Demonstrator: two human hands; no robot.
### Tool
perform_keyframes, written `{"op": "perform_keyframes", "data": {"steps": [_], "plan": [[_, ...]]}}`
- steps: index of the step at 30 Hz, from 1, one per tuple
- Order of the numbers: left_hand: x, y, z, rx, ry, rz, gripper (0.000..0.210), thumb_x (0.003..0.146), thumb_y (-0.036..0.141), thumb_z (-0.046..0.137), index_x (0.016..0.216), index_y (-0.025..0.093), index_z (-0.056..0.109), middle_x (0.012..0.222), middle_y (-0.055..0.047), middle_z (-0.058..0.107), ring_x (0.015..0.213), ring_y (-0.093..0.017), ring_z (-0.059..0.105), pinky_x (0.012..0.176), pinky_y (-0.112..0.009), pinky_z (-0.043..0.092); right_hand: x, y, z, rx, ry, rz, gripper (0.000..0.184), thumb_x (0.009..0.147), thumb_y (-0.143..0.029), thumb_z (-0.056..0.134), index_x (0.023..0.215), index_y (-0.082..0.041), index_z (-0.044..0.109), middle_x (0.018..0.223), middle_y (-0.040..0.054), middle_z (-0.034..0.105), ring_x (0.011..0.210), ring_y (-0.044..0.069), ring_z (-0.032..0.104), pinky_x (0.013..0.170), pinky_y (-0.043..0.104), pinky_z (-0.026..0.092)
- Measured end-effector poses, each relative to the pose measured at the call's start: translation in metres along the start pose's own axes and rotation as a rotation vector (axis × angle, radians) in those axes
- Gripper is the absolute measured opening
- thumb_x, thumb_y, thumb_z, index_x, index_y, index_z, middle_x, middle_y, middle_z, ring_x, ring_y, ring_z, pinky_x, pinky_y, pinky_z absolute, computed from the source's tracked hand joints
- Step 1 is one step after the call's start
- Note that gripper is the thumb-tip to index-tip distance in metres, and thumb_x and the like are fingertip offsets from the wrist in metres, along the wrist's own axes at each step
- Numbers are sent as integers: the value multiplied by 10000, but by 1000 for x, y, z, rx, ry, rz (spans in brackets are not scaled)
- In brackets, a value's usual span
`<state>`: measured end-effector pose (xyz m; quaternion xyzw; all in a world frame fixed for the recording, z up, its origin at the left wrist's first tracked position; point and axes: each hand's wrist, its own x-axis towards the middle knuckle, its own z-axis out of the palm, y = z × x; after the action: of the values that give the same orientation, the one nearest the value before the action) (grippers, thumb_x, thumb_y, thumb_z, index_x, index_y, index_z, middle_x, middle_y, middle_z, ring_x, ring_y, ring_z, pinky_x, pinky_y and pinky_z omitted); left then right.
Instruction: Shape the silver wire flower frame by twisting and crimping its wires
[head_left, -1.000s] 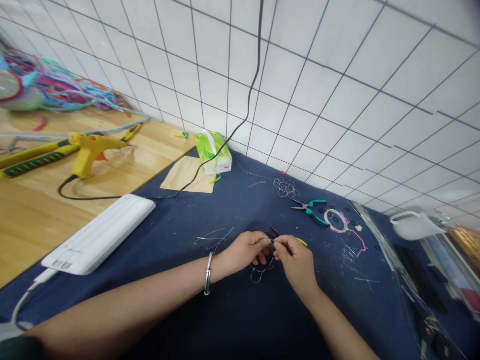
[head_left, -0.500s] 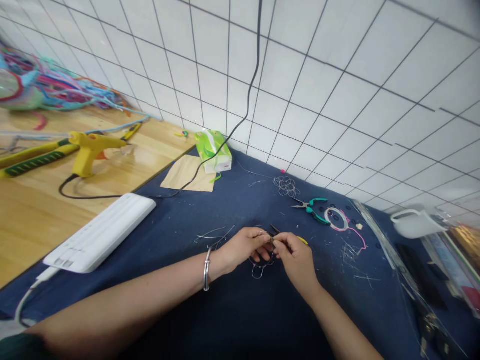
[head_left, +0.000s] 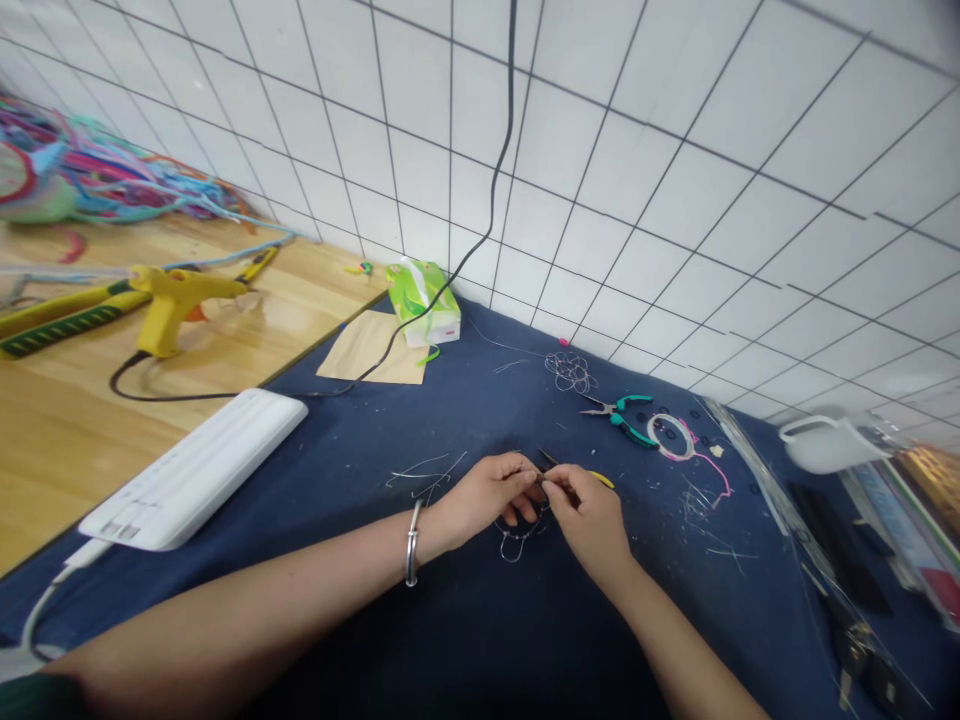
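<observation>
View shifted slightly | left hand [head_left: 486, 498] + right hand [head_left: 592, 518] pinch looped wire [head_left: 517, 539]

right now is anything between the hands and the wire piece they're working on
Nothing visible is: the left hand and right hand both pinch at the wire piece, fingertips nearly meeting. The yellow-handled tool, partly hidden, lies beyond the hands, not between.

Looks like shiny metal in the looped silvery wire [head_left: 512, 538] at six o'clock, matt cloth in the flat dark blue covering [head_left: 360, 435], smooth wood on the yellowish worktop [head_left: 60, 450] at nine, sleek plastic on the oblong white block [head_left: 195, 470] at eight.
</observation>
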<state>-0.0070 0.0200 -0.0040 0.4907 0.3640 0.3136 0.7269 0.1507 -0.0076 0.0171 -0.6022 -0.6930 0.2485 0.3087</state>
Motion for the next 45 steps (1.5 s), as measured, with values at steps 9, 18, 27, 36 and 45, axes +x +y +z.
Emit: {"op": "perform_keyframes", "data": {"steps": [9, 18, 27, 36, 45], "plan": [[-1, 0, -3, 84, -49, -10, 266, 822, 393, 448, 831, 146, 546, 793, -41, 608, 601, -107, 586, 496, -208, 431, 3, 0, -9, 147, -89, 80, 129, 810, -271, 470, 819, -189, 570, 691, -21, 568, 598, 98, 497, 560, 209, 400], [-3, 2, -3, 91, -16, 49, 253, 791, 389, 505, 745, 146, 558, 587, 26, 492, 503, -79, 491, 445, -183, 399, 0, -3, -11, 159, -152, -36, 142, 818, -222, 468, 926, -207, 560, 748, -13, 590, 634, 97, 533, 600, 219, 441], [0, -2, -6, 54, -2, 29, 277, 789, 417, 501, 741, 149, 551, 555, 31, 479, 453, -70, 456, 426, -186, 389, -6, 11, -18, -373, -109, -556, 290, 833, -177, 459, 1120, -177, 502, 1014, 78, 578, 984, 175, 522, 871, 341, 443], [-2, 4, -7, 0, -43, 9, 283, 784, 417, 501, 721, 145, 548, 625, 11, 517, 466, -73, 476, 431, -198, 396, -8, 17, -22, -669, -55, -862, 275, 827, -112, 464, 1094, -132, 528, 942, 95, 607, 866, 176, 561, 770, 343, 482], [-2, 6, -6, -11, -67, 4, 253, 796, 380, 502, 731, 142, 560, 646, 6, 549, 459, -64, 482, 465, -204, 365, -15, 20, -23, -749, 22, -1018, 276, 808, -118, 466, 1073, -88, 538, 977, 141, 609, 927, 238, 556, 745, 378, 487]]}}
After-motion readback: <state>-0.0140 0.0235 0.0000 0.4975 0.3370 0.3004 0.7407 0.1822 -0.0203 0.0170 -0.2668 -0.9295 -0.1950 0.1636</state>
